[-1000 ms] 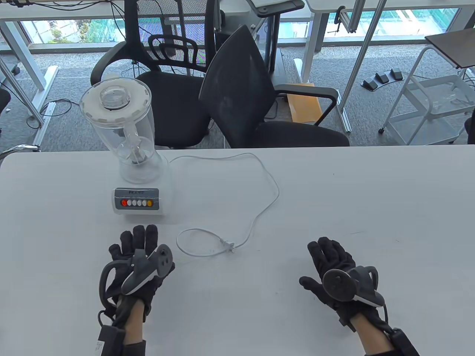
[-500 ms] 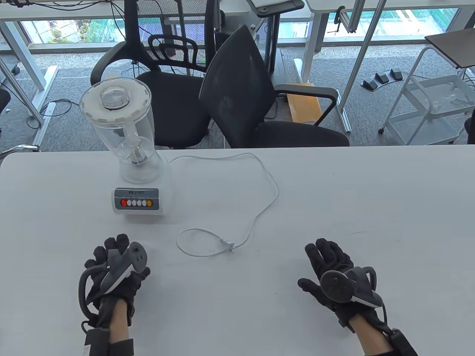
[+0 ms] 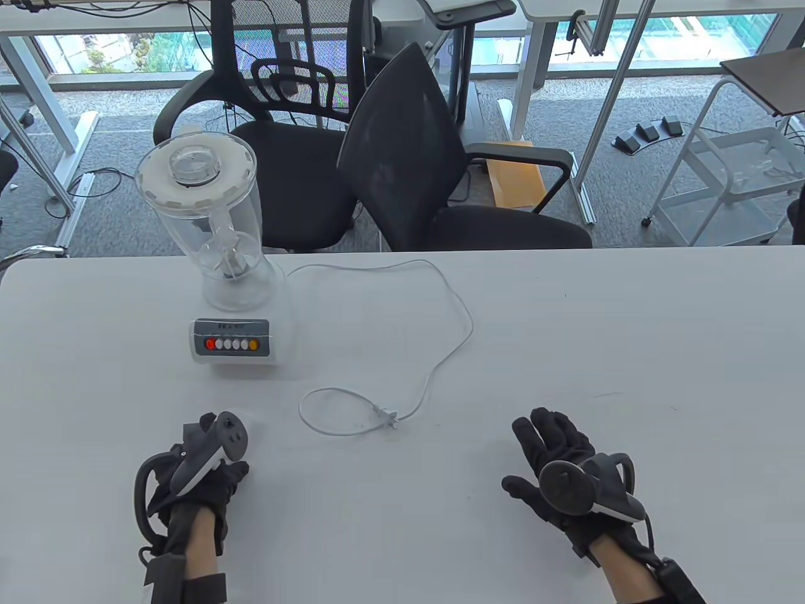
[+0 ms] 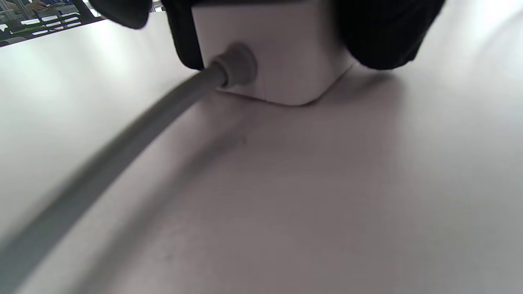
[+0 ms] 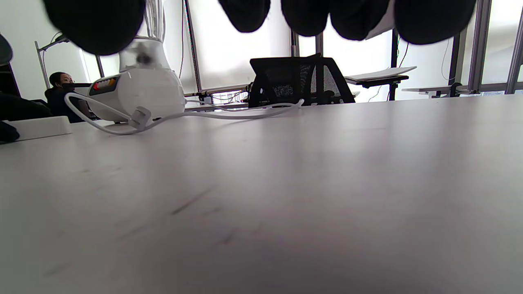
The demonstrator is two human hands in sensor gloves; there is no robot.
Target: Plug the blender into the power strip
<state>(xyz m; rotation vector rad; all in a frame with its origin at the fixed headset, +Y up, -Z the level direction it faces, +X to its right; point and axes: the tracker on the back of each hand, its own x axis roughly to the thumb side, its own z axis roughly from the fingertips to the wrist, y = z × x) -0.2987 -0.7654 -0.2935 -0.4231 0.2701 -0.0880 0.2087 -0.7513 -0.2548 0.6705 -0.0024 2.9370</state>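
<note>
The white blender [image 3: 220, 251] with a clear jar stands at the table's back left. Its white cord [image 3: 453, 340] loops right and ends in a plug [image 3: 387, 416] lying on the table between my hands. My left hand [image 3: 204, 440] is curled, left of the plug. In the left wrist view its fingers [image 4: 380, 36] grip the end of the white power strip [image 4: 282, 53], which rests on the table with a grey cable [image 4: 122, 143] leaving it. The strip is mostly hidden under the hand in the table view. My right hand [image 3: 553, 447] rests open and empty, right of the plug.
Two black office chairs [image 3: 427, 176] stand behind the table's far edge. The right wrist view shows the blender base [image 5: 139, 98], the plug [image 5: 139, 116] and the strip's end [image 5: 36, 126] low across the white table [image 3: 629, 327].
My left hand has moved left and back toward the near edge, and its fingers have curled down around the power strip. My right hand has barely shifted. The plug and cord have not moved.
</note>
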